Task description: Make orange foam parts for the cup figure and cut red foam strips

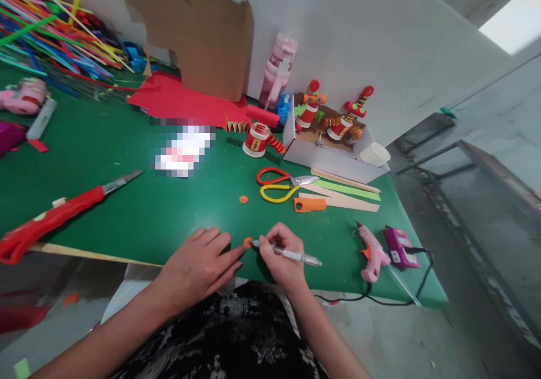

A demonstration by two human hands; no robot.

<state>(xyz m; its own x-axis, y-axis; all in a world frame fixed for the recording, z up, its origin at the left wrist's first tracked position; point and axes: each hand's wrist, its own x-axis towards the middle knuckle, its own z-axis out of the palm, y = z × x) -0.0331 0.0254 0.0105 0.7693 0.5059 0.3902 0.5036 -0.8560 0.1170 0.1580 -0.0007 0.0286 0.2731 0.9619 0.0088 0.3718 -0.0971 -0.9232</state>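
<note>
My left hand [200, 266] lies on the green table with its fingers stretched out, and the index fingertip presses the edge of a small orange paper disc [248, 242]. In my right hand [284, 252] is a clear-barrelled pen [298, 255], gripped between thumb and fingers, with its tip at the same disc. A second orange disc [243, 199] lies a little farther back. Beyond my right hand are scissors [291, 185] with red and yellow handles and an orange paper piece [310, 204] with a hole near one end.
A red-handled knife [54, 213] lies at the left. Right of my hands are a pink glue gun [372, 253] and a purple box [401, 248] with a cable. Behind stand a paper-cup figure [256, 141] and a cardboard box [321, 158] holding similar figures.
</note>
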